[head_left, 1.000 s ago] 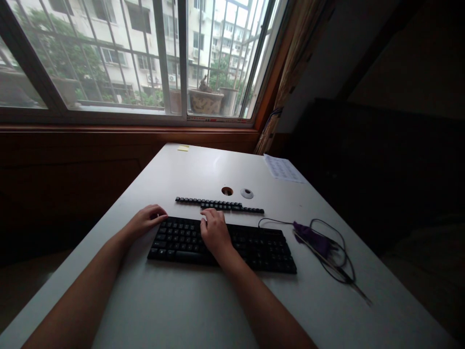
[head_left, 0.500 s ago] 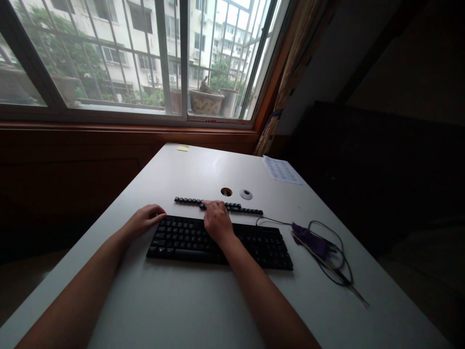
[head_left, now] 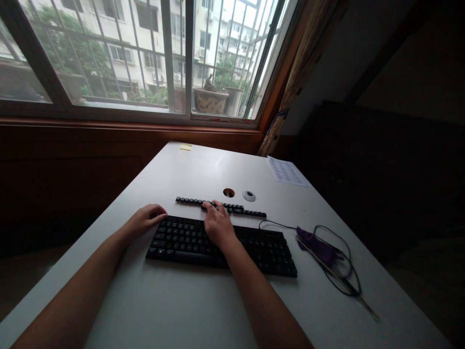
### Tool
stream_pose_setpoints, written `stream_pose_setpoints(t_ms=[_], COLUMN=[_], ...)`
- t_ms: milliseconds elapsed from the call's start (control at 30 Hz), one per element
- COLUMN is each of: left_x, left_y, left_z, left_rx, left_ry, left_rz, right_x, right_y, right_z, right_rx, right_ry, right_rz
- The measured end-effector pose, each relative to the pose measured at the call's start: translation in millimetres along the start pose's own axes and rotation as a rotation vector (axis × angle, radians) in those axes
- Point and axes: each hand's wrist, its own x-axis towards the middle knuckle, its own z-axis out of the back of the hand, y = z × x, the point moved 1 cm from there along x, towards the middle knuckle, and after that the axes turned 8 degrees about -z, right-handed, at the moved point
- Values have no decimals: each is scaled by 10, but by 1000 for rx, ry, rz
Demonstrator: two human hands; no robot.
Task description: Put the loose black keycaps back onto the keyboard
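Note:
A black keyboard [head_left: 181, 237] lies on the white desk with most of its keys in place. My left hand [head_left: 144, 217] is at its far left corner, fingers curled and fingertips on the edge. Beyond the keyboard, loose black keycaps [head_left: 189, 200] stand in rows, with a second line of keycaps [head_left: 254, 213] to the right. My right hand [head_left: 219, 225] reaches across the keyboard to the middle of these rows. Its fingers are spread over the keycaps, touching or just above them. The keys under my right hand and wrist are hidden.
A cable [head_left: 274, 223] runs right to a purple cloth [head_left: 317, 245] and a thin stick-like tool [head_left: 336, 276]. Behind the keycaps are a round desk hole [head_left: 228, 193] and its grey cover [head_left: 249, 196]. Printed paper [head_left: 288, 172] and a yellow note [head_left: 185, 147] lie farther back.
My right hand's fingers have spread apart over the keycaps, where they were closer together before. My left hand stays at the keyboard corner. The view has shifted slightly.

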Motion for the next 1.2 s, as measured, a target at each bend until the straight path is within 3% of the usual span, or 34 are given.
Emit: stream_pose_setpoints(t_ms=[600,1200], left_x=[-3,10], left_y=[-44,-37], left_z=[11,9], left_rx=[-22,-23], left_ry=[2,0], left_rz=[10,2], right_x=[14,43], right_y=[8,6], right_z=[26,57], right_rx=[-9,27], right_ry=[81,88], right_rz=[141,76])
